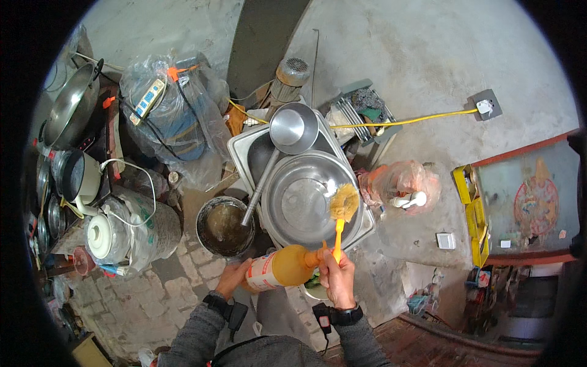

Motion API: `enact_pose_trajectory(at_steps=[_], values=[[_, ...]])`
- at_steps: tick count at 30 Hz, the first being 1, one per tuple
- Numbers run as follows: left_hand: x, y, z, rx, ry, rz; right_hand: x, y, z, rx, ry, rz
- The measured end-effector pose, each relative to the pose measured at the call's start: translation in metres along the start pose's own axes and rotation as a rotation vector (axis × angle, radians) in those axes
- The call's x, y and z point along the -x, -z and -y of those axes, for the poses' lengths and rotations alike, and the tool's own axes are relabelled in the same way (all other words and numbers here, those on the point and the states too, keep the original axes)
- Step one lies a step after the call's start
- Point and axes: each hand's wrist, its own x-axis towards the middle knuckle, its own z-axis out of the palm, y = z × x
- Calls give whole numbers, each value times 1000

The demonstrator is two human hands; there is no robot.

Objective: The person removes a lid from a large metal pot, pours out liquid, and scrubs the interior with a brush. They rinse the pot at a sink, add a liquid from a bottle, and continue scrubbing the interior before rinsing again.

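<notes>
My left hand (232, 278) is wrapped around the base of a large bottle (290, 267) with yellow-orange contents and a white label. The bottle lies tilted on its side in the air, its neck towards my right hand (336, 277). That hand grips the yellow handle of a dish brush (344, 204), tan bristles up, and its fingers are also at the bottle's orange cap. Whether the cap is loose cannot be told. Beyond, a wide metal basin (298, 202) rests on a steel sink (239, 146). A long-handled metal ladle (294, 128) lies across the sink's far part.
Left of the sink stands a bucket (224, 225) of murky liquid, under the ladle's handle end. Further left are a plastic-wrapped container (158, 229), a power strip (147, 102) and a wok (71, 108). A yellow cord (412, 119) runs along the wall to a socket.
</notes>
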Motion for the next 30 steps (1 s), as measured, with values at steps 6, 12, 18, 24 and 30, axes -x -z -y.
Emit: enact_pose_trajectory(at_steps=[6, 12, 18, 24, 30], values=[[-1, 6, -3, 31, -31, 205, 40, 0, 18, -18, 17, -2], [-11, -1, 3, -107, 14, 241, 51, 6, 13, -21, 152, -6], [-5, 6, 10, -52, -15, 167, 27, 5, -6, 45, 83, -48], [-9, -2, 13, 24, 65, 249, 51, 3, 15, 107, 86, -2], [1, -13, -8, -77, -54, 481, 103, 17, 39, 39, 165, 16]])
